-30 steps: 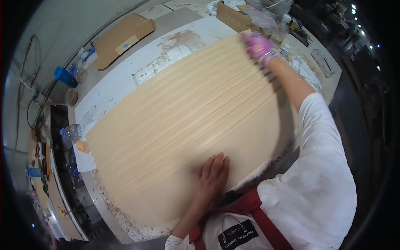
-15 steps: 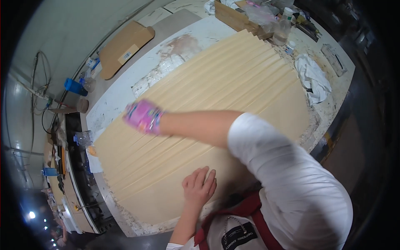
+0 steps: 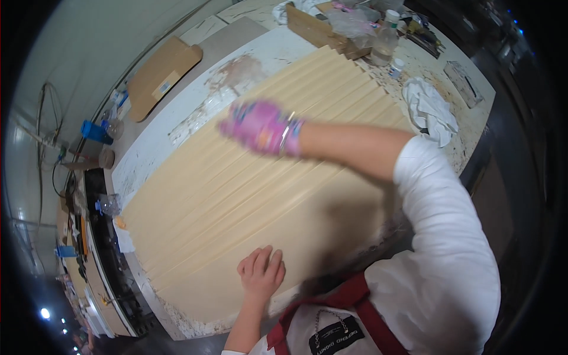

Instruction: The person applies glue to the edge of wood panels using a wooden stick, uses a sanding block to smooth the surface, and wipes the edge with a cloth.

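The sheet (image 3: 254, 195) lies across the counter (image 3: 467, 124), left hand (image 3: 262, 274) on its near part, fingers slightly parted; the gloved right hand (image 3: 257, 126) is blurred over the far pleats (image 3: 331, 77), its grip indeterminable. Uneven pressure could crease them. Box (image 3: 313, 28), bottle (image 3: 384, 45) and rag (image 3: 429, 109) crowd the right end, limiting a wide sweep.

Pink patterned glove (image 3: 260, 126), white sleeve (image 3: 441, 195), red straps (image 3: 380, 318).

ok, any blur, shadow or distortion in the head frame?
Head view: gloved right hand blurred, left hand sharper. Head view: soft shadow on the cream ridged sheet, below the right forearm. Head view: edges of the table bow, corners go black.
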The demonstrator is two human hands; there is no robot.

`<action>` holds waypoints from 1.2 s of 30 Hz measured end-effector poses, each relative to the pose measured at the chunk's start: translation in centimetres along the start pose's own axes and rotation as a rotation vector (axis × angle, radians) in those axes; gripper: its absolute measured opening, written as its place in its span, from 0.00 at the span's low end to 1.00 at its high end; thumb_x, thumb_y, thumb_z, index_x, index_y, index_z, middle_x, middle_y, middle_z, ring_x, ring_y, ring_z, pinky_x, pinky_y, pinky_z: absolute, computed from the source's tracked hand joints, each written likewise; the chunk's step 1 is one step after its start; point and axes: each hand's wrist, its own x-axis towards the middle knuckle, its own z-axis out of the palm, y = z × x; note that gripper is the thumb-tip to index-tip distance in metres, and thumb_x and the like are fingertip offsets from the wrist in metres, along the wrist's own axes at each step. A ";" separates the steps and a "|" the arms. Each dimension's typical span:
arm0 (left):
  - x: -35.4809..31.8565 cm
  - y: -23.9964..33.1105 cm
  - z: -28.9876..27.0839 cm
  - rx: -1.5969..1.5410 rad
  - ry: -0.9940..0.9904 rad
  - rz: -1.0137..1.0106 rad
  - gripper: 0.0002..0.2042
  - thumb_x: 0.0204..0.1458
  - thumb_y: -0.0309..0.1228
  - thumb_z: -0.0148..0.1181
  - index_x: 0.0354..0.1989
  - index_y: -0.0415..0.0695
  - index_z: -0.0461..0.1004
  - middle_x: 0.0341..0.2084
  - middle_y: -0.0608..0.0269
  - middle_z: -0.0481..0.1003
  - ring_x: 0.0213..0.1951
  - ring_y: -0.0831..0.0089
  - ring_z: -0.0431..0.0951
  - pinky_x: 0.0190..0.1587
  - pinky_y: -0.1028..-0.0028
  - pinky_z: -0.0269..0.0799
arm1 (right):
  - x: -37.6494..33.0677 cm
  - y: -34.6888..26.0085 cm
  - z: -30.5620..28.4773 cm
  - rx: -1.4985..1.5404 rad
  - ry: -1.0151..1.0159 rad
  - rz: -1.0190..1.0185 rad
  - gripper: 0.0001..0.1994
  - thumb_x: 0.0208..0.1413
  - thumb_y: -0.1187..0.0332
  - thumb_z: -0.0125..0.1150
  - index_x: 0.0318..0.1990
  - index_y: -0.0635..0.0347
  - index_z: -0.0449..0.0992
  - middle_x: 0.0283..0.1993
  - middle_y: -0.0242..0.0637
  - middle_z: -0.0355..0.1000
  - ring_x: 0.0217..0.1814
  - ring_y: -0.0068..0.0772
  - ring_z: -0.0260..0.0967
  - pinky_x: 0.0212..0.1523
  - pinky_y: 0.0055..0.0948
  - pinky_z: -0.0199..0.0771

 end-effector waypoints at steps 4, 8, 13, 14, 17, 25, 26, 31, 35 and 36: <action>0.0 0.2 0.4 0.021 0.045 0.006 0.13 0.38 0.32 0.60 0.37 0.53 0.76 0.43 0.65 0.71 0.46 0.63 0.69 0.48 0.64 0.59 | -2.3 5.6 -1.7 -0.158 0.114 0.060 0.23 0.59 0.46 0.38 0.36 0.56 0.73 0.32 0.42 0.73 0.34 0.41 0.72 0.37 0.40 0.70; -0.2 0.3 0.6 0.022 0.065 -0.004 0.14 0.38 0.31 0.59 0.37 0.52 0.75 0.43 0.64 0.71 0.46 0.62 0.69 0.48 0.64 0.59 | -7.8 16.5 -13.8 -0.327 0.301 0.516 0.15 0.54 0.60 0.53 0.48 0.52 0.71 0.33 0.40 0.73 0.30 0.37 0.72 0.28 0.34 0.73; -0.1 0.3 0.7 0.059 0.066 -0.006 0.12 0.39 0.33 0.59 0.36 0.56 0.76 0.45 0.69 0.70 0.46 0.67 0.68 0.48 0.67 0.58 | -8.1 17.4 -13.3 -0.525 0.314 0.096 0.19 0.53 0.58 0.51 0.53 0.50 0.68 0.41 0.46 0.71 0.41 0.50 0.70 0.41 0.43 0.72; -0.1 0.4 0.6 0.065 0.059 -0.015 0.12 0.39 0.33 0.59 0.36 0.56 0.76 0.45 0.69 0.70 0.46 0.67 0.68 0.48 0.67 0.58 | -7.3 15.8 -11.3 -0.589 0.288 0.053 0.21 0.52 0.59 0.52 0.54 0.49 0.67 0.38 0.45 0.70 0.41 0.49 0.70 0.40 0.42 0.72; 0.0 0.6 0.6 0.078 0.054 0.031 0.12 0.38 0.32 0.59 0.36 0.56 0.76 0.44 0.69 0.70 0.45 0.66 0.68 0.48 0.67 0.58 | -3.5 11.2 -6.3 -0.170 0.168 0.126 0.18 0.52 0.56 0.51 0.49 0.49 0.70 0.38 0.44 0.71 0.39 0.46 0.70 0.38 0.41 0.71; 0.4 0.8 0.4 0.070 0.061 0.028 0.14 0.38 0.31 0.59 0.38 0.52 0.74 0.44 0.63 0.69 0.46 0.60 0.68 0.50 0.61 0.58 | -6.9 19.0 -14.7 -0.089 0.537 0.642 0.14 0.56 0.56 0.51 0.42 0.52 0.75 0.33 0.40 0.74 0.28 0.37 0.70 0.27 0.37 0.70; 0.5 0.7 0.4 0.075 0.045 0.011 0.14 0.38 0.31 0.59 0.38 0.52 0.74 0.44 0.63 0.69 0.46 0.60 0.68 0.50 0.61 0.58 | -7.1 20.7 -14.9 -0.106 0.506 0.615 0.14 0.56 0.57 0.51 0.43 0.51 0.74 0.35 0.40 0.74 0.29 0.37 0.70 0.27 0.37 0.70; 0.1 0.1 0.2 0.020 -0.006 0.002 0.15 0.37 0.33 0.60 0.38 0.54 0.75 0.42 0.67 0.71 0.45 0.65 0.69 0.47 0.65 0.60 | -6.7 21.7 -13.0 -0.475 0.268 0.250 0.17 0.57 0.62 0.49 0.53 0.50 0.69 0.36 0.40 0.72 0.36 0.38 0.70 0.37 0.39 0.70; -0.1 -0.4 -0.3 0.046 -0.025 -0.027 0.15 0.38 0.35 0.61 0.39 0.55 0.75 0.44 0.69 0.70 0.46 0.70 0.69 0.47 0.68 0.59 | -5.2 18.0 -13.5 -0.711 0.280 0.436 0.19 0.56 0.62 0.52 0.56 0.50 0.67 0.40 0.43 0.72 0.40 0.40 0.71 0.43 0.37 0.69; -0.2 -0.6 -0.3 0.053 -0.007 -0.003 0.16 0.39 0.35 0.61 0.40 0.56 0.75 0.45 0.69 0.70 0.46 0.71 0.69 0.48 0.68 0.59 | -4.9 17.1 -13.7 -0.894 0.379 0.347 0.20 0.56 0.62 0.52 0.57 0.51 0.67 0.45 0.45 0.72 0.47 0.42 0.70 0.50 0.36 0.67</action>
